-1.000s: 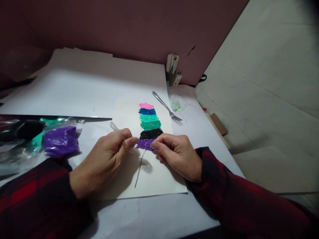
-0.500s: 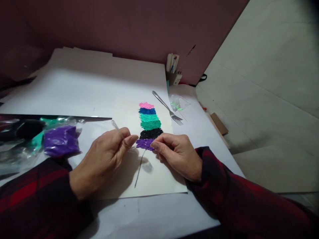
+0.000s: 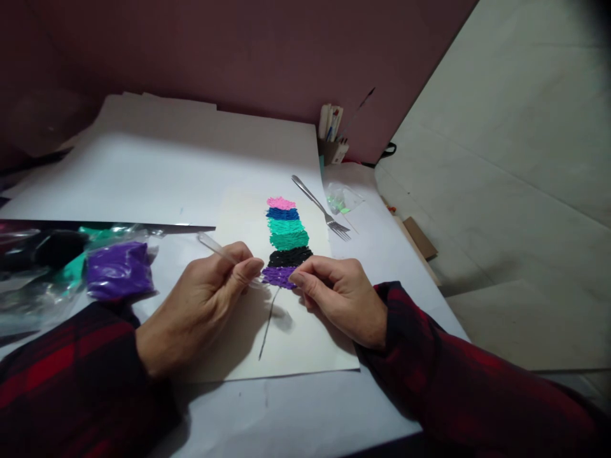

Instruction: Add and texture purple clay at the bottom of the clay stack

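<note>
On a cream sheet of paper lies a column of textured, clay-like bands: a pink band, a blue one, two green ones, a black band and a purple band nearest me. My left hand is closed around a thin clear plastic stick, whose lower end reaches the purple band's left edge. Thumb and forefinger of my right hand are pinched at that band's right edge; whatever is between them is hidden. A dark drawn line runs down from the purple.
A metal fork lies right of the bands, beside a small clear bag. Bagged purple clay sits at the left among other bags. Large white sheets and a pen holder are at the back, against the wall.
The clear stick in my left hand has tilted, its upper end swinging left and lower. My right hand has stayed at the purple band's edge.
</note>
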Available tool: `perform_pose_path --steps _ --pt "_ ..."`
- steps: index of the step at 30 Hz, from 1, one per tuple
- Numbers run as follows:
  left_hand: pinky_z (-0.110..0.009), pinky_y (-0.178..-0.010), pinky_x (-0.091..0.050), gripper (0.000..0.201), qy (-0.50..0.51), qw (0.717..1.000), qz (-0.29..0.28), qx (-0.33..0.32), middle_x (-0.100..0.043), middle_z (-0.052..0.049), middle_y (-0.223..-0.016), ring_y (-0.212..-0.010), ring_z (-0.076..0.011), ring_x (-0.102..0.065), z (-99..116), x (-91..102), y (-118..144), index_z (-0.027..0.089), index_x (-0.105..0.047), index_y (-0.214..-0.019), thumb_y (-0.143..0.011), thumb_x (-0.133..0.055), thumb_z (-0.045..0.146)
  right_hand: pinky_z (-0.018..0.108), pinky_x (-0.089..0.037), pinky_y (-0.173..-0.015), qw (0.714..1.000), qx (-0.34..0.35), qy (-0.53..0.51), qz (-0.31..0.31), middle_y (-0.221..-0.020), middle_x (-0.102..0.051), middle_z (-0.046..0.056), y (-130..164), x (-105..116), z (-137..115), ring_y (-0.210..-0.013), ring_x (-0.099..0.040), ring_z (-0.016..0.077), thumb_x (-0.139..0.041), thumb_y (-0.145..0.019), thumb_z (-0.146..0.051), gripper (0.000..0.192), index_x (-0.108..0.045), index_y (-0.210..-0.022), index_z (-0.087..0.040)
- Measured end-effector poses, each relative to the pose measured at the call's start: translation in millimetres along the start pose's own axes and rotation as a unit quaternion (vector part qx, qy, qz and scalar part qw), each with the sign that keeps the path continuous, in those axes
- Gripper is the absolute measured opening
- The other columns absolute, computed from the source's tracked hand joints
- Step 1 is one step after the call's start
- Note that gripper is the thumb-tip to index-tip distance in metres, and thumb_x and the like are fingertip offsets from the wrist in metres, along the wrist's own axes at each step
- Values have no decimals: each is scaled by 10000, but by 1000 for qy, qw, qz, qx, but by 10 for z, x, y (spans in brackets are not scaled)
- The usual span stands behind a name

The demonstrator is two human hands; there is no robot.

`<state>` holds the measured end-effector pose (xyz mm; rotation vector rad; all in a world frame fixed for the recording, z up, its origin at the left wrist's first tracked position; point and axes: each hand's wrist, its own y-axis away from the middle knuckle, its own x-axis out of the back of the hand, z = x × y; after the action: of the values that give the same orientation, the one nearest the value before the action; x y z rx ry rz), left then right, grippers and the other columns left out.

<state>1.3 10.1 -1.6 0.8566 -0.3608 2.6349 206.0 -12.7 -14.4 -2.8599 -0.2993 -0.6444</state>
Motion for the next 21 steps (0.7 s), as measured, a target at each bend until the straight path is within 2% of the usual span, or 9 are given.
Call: perform_pose_path --steps 13,21 --pt "-274 -577 -404 349 -10 999 -27 -21 -500 18 -658 -615 -145 -489 -6 -7 -15 211 -508 -735 -959 -344 422 208 -399 -492 1000 3 2 2 -523 -538 -33 -4 -3 -15 -467 -478 66 -537 -903 -296 242 -629 -738 -145" --pt "-277 -562 -380 363 -45 999 -19 -22 -467 21 -630 -584 -144 -461 6 -30 -5 205 -485 -703 -962 -347 419 212 -401 -493 1000 3 2 0 -529 -541 -32 -10 3 -18 -473 -484 68 -536 -904 -297 238 -632 -747 -147"
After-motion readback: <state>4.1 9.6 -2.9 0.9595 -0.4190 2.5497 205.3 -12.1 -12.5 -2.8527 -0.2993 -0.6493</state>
